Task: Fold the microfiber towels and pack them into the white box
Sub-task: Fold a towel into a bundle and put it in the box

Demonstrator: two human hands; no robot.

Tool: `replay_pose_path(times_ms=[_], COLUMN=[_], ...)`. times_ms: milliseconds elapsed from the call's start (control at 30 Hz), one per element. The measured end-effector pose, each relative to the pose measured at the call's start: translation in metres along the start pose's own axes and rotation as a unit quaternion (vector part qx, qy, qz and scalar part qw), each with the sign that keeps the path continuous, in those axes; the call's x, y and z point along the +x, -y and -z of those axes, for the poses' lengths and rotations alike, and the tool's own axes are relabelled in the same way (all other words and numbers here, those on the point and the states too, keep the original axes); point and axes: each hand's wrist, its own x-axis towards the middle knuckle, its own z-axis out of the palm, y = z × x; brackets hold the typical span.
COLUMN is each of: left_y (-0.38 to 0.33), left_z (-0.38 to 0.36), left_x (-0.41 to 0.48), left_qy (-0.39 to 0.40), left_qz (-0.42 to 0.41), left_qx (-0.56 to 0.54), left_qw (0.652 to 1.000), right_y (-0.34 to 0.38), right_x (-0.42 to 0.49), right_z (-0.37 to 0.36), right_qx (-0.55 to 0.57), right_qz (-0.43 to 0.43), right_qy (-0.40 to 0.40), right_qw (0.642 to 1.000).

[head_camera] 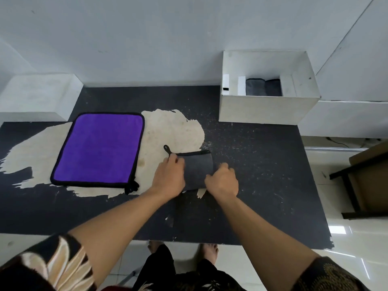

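Observation:
A folded grey microfiber towel (197, 169) with a black loop at its far left corner lies at the middle of the dark table. My left hand (169, 175) grips its left side and my right hand (222, 180) grips its right side, fingers curled over the cloth. A purple towel (98, 150) with black edging lies flat and unfolded to the left. The white box (266, 111) stands open at the far right of the table, and two rolled grey towels (263, 87) sit inside it.
The dark table (262, 185) has a worn beige patch (174, 131) under and beside the towels. A white block (39, 95) stands at the far left corner. A brown cardboard box on a black frame (369, 177) stands off the table's right edge.

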Motion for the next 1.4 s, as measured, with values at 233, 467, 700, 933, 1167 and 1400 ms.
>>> replay_pose_path(times_ms=[233,467,700,933,1167,1400], left_y=[-0.046,-0.076,-0.074,-0.008,0.036,0.055], left_z=[0.013,0.003,0.019,0.025,0.017,0.011], left_x=[0.081,0.093,0.095,0.078,0.06,0.052], left_qy=[0.122,0.182,0.141,0.122,0.109,0.112], left_qz=[0.155,0.231,0.22,0.266,0.291,0.298], left_qx=[-0.152,-0.156,-0.132,-0.279,-0.356,-0.372], left_qw=[0.969,0.943,0.956,0.915,0.881,0.872], right_y=[0.0,-0.004,-0.009,0.0,0.017,0.02], right_x=[0.003,-0.008,-0.014,-0.029,-0.041,-0.041], right_z=[-0.001,-0.003,0.001,-0.018,-0.044,-0.058], right_qx=[0.041,0.101,0.082,-0.011,-0.05,-0.089], right_qz=[-0.057,0.065,0.156,0.292,0.355,0.37], right_qy=[0.071,0.002,-0.051,-0.08,-0.064,-0.027], right_qw=[0.995,0.993,0.983,0.953,0.931,0.925])
